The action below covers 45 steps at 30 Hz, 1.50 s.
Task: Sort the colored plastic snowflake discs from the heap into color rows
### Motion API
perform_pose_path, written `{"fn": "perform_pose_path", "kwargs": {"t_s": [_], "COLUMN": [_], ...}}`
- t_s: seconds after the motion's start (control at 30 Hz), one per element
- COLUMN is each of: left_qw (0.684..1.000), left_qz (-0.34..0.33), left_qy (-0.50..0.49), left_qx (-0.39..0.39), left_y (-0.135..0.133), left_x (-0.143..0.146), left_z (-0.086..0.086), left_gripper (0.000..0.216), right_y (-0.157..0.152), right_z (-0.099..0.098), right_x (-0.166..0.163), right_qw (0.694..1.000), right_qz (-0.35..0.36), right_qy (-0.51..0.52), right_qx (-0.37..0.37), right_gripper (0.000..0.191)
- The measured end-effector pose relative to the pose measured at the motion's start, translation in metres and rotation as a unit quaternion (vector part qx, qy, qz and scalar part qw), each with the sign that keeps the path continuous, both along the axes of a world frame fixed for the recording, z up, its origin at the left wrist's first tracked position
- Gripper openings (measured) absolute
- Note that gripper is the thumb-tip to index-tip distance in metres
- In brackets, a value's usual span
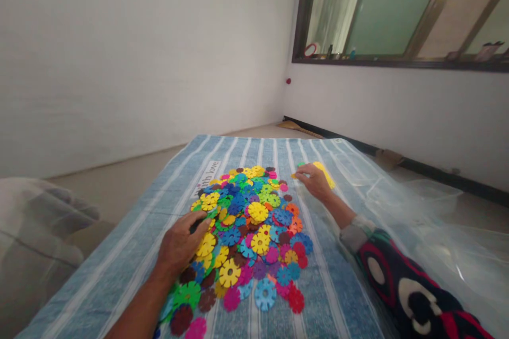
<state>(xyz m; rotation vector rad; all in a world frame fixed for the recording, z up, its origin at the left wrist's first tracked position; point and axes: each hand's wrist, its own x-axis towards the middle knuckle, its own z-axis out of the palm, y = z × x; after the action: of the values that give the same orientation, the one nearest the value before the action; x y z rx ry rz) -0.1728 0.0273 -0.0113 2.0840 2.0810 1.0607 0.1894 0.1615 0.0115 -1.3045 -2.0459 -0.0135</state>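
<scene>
A pile of plastic flower-shaped building discs point(263, 241) in many colours spreads over a striped cloth. At the pile's left edge is my left hand point(183, 241), its thumb and forefinger curled together over some yellow pieces; what lies between the tips is unclear. My right hand point(317, 181) is just past the pile's right side, thumb and forefinger pinched on a small yellow flower disc point(294, 175), mostly hidden. Right beside that hand stands a row of yellow discs point(325, 174), partly covered by it. A bit of green point(301, 164) shows behind the fingers.
The blue-and-white striped cloth point(338, 296) covers the table. Clear plastic containers point(421, 196) stand along the right. A piece of furniture under a pale, sheer cover point(35, 238) is at the left. Walls and a window point(397, 10) lie beyond.
</scene>
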Motion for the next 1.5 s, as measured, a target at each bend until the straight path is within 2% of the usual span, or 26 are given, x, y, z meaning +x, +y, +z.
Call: {"fn": "perform_pose_path", "kwargs": {"t_s": [0.17,0.3,0.57,0.97,1.5], "left_qw": [1.000,1.000,0.999,0.997,0.999], "left_qz": [0.005,0.014,0.014,0.030,0.022], "left_qy": [0.003,0.005,0.004,0.000,0.010], "left_qx": [-0.007,-0.016,-0.031,-0.067,-0.044], "left_y": [0.002,0.003,0.002,0.000,0.000], "left_x": [-0.003,-0.005,-0.009,-0.003,-0.003], "left_z": [-0.002,-0.004,-0.006,0.001,0.000], "left_gripper": [0.036,0.036,0.038,0.045,0.044], "right_y": [0.038,0.052,0.070,0.073,0.058], "right_z": [0.003,-0.002,-0.011,-0.009,-0.013], "right_x": [0.061,0.078,0.073,0.068,0.067], "right_qw": [0.993,0.983,0.960,0.932,0.949], "right_qz": [-0.079,-0.110,-0.139,-0.181,-0.164], "right_qy": [-0.072,-0.131,-0.217,-0.280,-0.252], "right_qx": [-0.040,-0.071,-0.111,-0.145,-0.095], "right_gripper": [0.023,0.027,0.030,0.034,0.029]}}
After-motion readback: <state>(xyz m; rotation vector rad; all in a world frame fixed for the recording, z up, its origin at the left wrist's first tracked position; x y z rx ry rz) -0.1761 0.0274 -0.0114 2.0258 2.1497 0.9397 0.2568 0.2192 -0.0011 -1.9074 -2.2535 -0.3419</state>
